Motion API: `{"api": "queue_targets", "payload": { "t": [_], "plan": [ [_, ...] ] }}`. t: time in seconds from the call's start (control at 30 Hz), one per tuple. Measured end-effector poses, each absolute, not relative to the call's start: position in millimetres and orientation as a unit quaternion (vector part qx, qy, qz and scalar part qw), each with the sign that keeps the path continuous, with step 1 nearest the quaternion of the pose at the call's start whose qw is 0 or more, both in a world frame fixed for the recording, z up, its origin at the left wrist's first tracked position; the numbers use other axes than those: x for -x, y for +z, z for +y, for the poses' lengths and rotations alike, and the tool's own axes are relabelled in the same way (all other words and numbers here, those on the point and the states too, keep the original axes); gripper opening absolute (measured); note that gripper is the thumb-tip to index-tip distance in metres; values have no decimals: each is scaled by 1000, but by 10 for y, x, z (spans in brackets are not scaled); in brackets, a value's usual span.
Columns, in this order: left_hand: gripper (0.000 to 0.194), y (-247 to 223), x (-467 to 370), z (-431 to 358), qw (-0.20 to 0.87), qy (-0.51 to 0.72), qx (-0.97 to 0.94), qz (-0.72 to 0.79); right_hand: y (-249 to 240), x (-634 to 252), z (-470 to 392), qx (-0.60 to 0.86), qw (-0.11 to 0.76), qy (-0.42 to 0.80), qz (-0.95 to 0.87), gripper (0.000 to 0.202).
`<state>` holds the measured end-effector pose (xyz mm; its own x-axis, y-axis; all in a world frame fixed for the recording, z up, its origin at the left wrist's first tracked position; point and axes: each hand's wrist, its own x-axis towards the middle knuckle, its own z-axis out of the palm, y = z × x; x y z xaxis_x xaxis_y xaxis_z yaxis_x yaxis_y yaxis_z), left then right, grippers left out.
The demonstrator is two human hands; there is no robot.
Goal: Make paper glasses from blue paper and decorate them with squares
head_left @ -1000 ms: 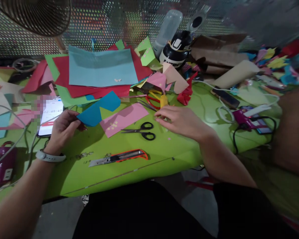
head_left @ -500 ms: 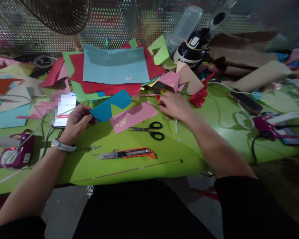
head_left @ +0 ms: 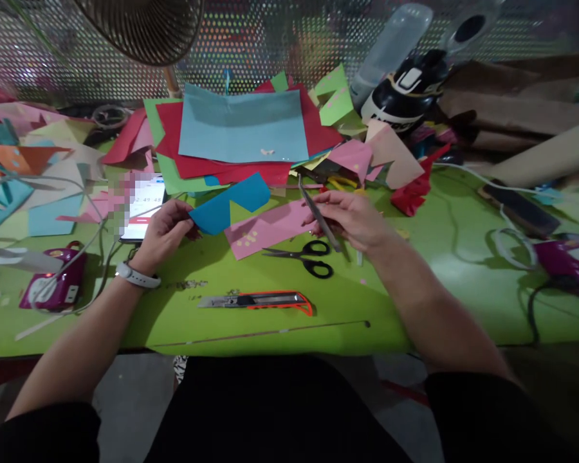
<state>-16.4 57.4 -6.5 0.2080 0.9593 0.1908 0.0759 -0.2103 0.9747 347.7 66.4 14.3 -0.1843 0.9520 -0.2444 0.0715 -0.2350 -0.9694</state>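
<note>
My left hand [head_left: 168, 233], with a white watch on the wrist, pinches the left end of a blue piece of paper [head_left: 229, 204] that has a notch cut in its lower edge. In my right hand [head_left: 350, 217] is a slim grey pair of tweezers [head_left: 320, 217], its narrow tip pointing up and away from me. Below the blue paper lies a pink paper strip [head_left: 275, 225] with small pale yellow shapes on it. Black-handled scissors [head_left: 302, 256] rest just under the strip. Nearer to me is an orange and black utility knife [head_left: 265, 300] with its blade out.
Stacked coloured sheets [head_left: 244, 125] lie at the back, with a black-topped bottle [head_left: 400, 93] to their right. A lit phone [head_left: 145, 209] sits beside my left hand. Purple power sockets [head_left: 53, 276] with cables stand left and right. A thin stick [head_left: 265, 333] lies near the front edge.
My right hand has lifted tweezers from beside the paper pile and come slightly toward me. My left hand still holds the blue paper. The view has shifted a little left.
</note>
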Motion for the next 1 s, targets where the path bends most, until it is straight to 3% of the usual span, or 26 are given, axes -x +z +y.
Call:
{"api": "queue_targets", "payload": {
  "t": [0.13,0.3,0.43,0.63,0.77,0.9,1.0],
  "plan": [
    [14,-72,165,579,466,467,-626,416,169,-3443,593,495,369,662,-426,48],
    [12,-82,179,575,462,467,-630,413,234,-3386,565,492,394,696,-344,26],
    [14,-75,185,567,466,459,-630,418,298,-3336,540,479,398,729,-285,25],
    [13,-100,197,576,469,455,-625,427,230,-3330,462,455,389,705,-381,46],
    [12,-108,200,577,476,454,-625,421,181,-3358,429,389,374,735,-411,39],
    [12,-85,190,566,485,449,-623,418,213,-3366,369,259,364,769,-456,71],
    [13,-72,174,560,483,450,-629,412,242,-3338,306,257,389,736,-491,75]
  ]
}}
